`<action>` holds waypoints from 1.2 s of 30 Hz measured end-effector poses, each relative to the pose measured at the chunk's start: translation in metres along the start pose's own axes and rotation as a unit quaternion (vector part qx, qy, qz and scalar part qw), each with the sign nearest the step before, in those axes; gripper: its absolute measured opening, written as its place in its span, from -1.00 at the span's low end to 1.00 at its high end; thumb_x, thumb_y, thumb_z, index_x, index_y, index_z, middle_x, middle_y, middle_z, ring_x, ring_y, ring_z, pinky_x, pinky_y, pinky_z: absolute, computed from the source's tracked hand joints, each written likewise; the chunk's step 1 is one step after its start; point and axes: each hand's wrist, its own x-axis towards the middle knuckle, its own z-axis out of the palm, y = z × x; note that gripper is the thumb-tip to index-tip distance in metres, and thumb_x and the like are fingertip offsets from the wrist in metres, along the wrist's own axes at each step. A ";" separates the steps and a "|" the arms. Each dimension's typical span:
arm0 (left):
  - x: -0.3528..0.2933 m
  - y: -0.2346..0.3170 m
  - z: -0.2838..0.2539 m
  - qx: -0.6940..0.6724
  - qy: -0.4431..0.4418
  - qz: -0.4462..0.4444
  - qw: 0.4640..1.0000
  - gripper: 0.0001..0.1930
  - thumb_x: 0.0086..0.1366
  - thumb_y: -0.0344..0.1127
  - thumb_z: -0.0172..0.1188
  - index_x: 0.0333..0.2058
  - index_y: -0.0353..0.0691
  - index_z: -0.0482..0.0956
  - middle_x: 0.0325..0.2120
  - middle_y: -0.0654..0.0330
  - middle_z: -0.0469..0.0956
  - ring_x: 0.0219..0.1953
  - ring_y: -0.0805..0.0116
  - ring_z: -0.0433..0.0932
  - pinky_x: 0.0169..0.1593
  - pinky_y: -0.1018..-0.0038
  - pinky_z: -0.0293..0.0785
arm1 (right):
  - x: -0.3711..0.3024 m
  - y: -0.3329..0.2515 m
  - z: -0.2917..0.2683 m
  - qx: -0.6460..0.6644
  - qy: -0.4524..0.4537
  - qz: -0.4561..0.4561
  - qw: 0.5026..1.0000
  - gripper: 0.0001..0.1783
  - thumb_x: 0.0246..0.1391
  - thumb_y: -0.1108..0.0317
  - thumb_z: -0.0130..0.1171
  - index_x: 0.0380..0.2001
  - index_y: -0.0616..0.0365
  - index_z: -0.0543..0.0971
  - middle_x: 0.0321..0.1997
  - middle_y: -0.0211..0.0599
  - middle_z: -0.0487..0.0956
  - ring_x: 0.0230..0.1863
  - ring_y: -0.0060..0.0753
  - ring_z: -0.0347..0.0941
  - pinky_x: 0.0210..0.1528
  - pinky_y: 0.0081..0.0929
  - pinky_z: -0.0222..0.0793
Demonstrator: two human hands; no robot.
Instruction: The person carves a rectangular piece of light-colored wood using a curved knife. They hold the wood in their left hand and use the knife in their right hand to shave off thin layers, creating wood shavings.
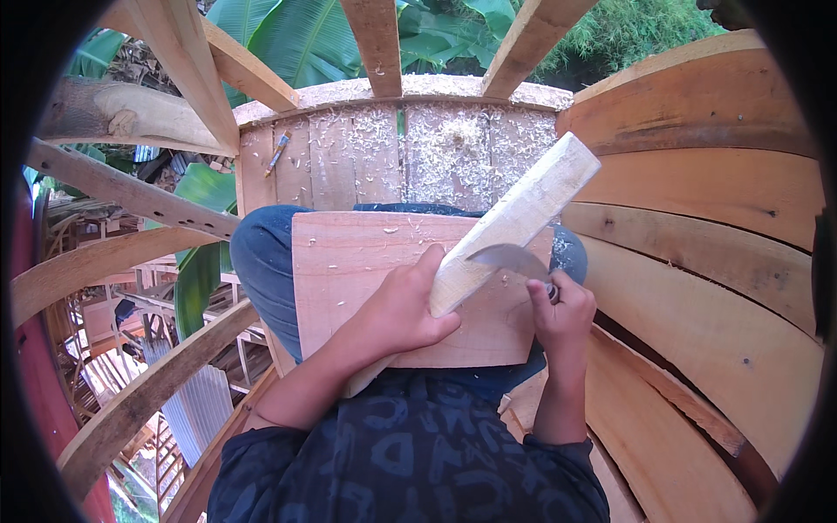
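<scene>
Loosely, shavings (458,138) strew the enclosure (697,187) beyond the knife (514,257).

Left fingers (428,264): wooden bar (532,205) | right fingers (573,296): curved knife (516,258) | lap (264,261): board (357,270)

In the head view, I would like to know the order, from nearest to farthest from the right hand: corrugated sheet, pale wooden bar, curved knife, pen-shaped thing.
From the right hand:
1. Curved knife: held in it.
2. Pale wooden bar: just to its left.
3. Pen-shaped thing: upper left, on the planks.
4. Corrugated sheet: far left, outside the frame.
</scene>
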 end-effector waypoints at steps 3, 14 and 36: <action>-0.006 -0.004 0.001 -0.016 -0.012 0.008 1.000 -0.44 -0.09 -0.32 0.26 -0.11 -0.40 0.26 -0.50 -0.29 0.50 -0.37 -0.29 0.53 -0.27 0.11 0.46 | 0.006 0.013 -0.018 -0.026 0.030 0.077 0.996 -0.37 0.03 -0.19 0.19 -0.68 0.22 0.39 -0.81 -0.19 0.28 -0.76 -0.12 0.27 -0.66 -0.34 0.12; -0.015 -0.011 -0.002 -0.050 0.004 0.033 0.998 -0.48 -0.10 -0.33 0.26 -0.14 -0.39 0.31 -0.43 -0.27 0.52 -0.31 -0.26 0.54 -0.22 0.15 0.46 | 0.000 0.021 -0.034 -0.084 0.037 0.107 0.990 -0.33 0.02 -0.23 0.17 -0.70 0.24 0.37 -0.80 -0.11 0.30 -0.71 0.04 0.33 -0.65 -0.27 0.19; -0.019 -0.011 0.005 -0.020 0.010 0.039 0.999 -0.45 -0.09 -0.33 0.25 -0.10 -0.42 0.29 -0.45 -0.31 0.52 -0.31 -0.29 0.53 -0.21 0.09 0.46 | -0.012 0.028 -0.041 -0.030 0.098 0.080 0.992 -0.28 0.06 -0.28 0.09 -0.71 0.24 0.37 -0.79 -0.27 0.22 -0.70 -0.29 0.17 -0.63 -0.37 0.11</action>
